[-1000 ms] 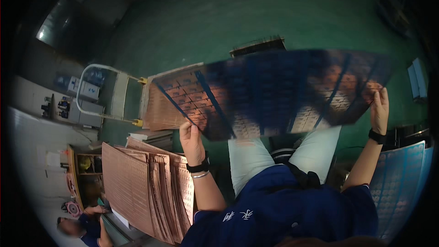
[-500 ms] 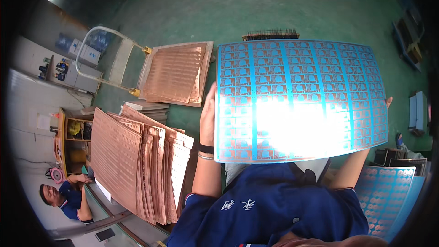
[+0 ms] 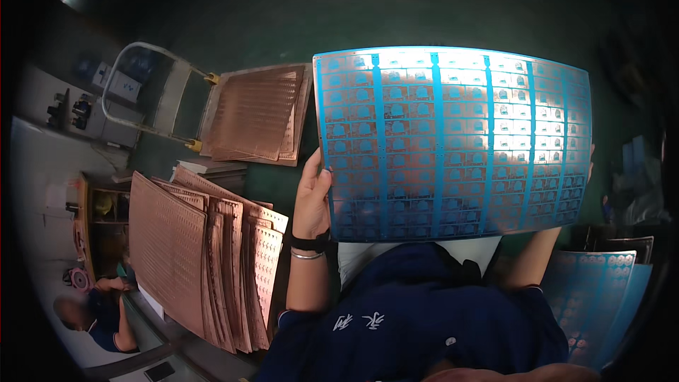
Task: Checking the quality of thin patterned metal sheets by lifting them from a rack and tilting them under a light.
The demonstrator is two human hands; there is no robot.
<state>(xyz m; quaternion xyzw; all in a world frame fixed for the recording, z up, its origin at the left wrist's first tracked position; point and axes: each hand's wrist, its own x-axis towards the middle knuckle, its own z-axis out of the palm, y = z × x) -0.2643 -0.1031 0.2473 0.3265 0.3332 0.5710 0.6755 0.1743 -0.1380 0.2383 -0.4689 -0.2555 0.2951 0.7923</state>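
A large copper circuit board panel (image 3: 407,170) with blue bands and rows of small printed patterns is held up in front of my body, glare lying across its upper and right parts. Its left edge is gripped by my left hand (image 3: 312,194), the thumb in front and the other fingers partly behind the board. My right hand (image 3: 592,158) holds the opposite edge; only a sliver of it shows, the rest hidden behind the panel.
Several copper panels (image 3: 170,247) stand leaning in a stack at the left. More copper sheets (image 3: 254,113) lie on a hand trolley (image 3: 152,131) beyond them. Blue panels (image 3: 590,297) stand at the lower right. A co-worker (image 3: 106,318) sits at the lower left.
The panel has shifted slightly left and up and tilted, so its bright glare moved from the lower middle to the top and right. Both hands keep hold. The whole picture is darker.
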